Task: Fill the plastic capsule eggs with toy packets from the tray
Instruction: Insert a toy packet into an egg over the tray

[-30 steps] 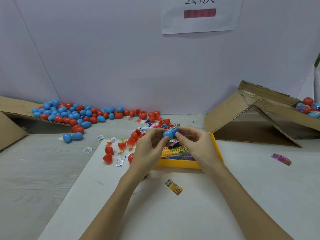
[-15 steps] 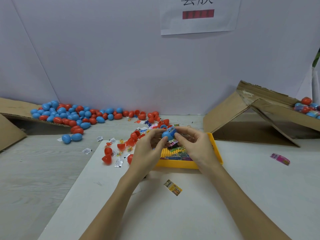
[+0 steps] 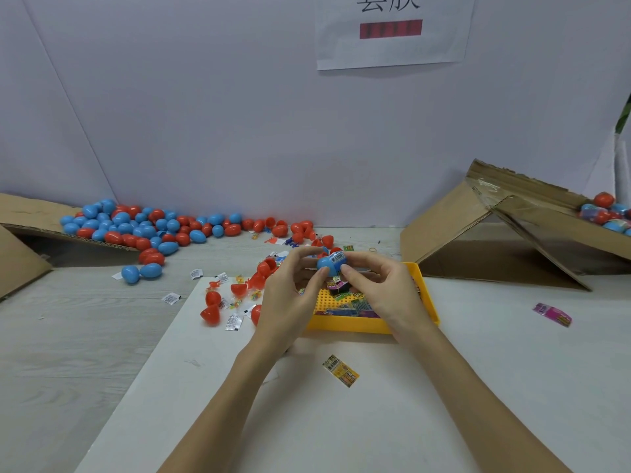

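Observation:
A blue capsule egg half is held above the yellow tray, with a toy packet showing a barcode poking out of its top. My left hand pinches the blue half from the left. My right hand pinches it and the packet from the right. More colourful toy packets lie in the tray under my hands. Red egg halves and small white sachets lie left of the tray.
A heap of blue and red eggs spills off a cardboard flap at the back left. A folded cardboard box at the right holds filled eggs. A loose yellow packet and a pink packet lie on the white board.
The hands stay over the tray with the blue half. The packet has been turned and pressed further into it, its barcode now showing on top.

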Demonstrator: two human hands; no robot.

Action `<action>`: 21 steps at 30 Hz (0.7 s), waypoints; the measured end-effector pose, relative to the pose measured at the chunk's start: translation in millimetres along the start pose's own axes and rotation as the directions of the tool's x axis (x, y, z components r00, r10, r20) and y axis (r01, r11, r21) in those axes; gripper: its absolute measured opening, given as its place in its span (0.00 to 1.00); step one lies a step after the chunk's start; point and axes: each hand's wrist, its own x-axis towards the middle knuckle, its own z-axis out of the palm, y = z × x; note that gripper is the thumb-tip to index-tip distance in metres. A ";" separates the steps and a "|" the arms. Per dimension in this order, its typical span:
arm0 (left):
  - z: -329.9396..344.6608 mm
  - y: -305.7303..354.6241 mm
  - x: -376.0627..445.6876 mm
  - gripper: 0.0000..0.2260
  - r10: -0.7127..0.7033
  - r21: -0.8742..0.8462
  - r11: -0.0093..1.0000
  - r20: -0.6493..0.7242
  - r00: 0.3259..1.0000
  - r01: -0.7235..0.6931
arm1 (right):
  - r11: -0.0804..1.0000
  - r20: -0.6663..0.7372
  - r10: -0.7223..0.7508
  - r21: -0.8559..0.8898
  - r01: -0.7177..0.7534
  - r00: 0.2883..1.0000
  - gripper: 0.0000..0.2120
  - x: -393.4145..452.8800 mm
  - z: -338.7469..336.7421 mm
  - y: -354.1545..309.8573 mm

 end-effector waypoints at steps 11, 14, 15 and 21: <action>11.4 1.2 -6.6 0.14 0.288 0.167 0.951 -0.183 0.940 -0.259 | 0.858 0.083 0.223 0.456 -0.236 0.971 0.23 -8.4 8.3 -18.7; 10.9 -0.5 -6.2 0.16 0.353 0.177 0.929 -0.154 0.923 -0.325 | 0.753 0.147 0.299 0.571 -0.327 0.943 0.24 -9.1 8.5 -21.6; 9.9 -1.9 -5.9 0.17 0.364 0.174 0.923 -0.116 0.924 -0.342 | 0.711 0.173 0.310 0.610 -0.349 0.935 0.24 -8.9 7.9 -22.5; 7.1 -6.3 -2.4 0.22 0.414 0.262 0.880 -0.021 0.910 -0.395 | 0.555 0.300 0.342 0.700 -0.449 0.891 0.25 -10.0 7.7 -24.8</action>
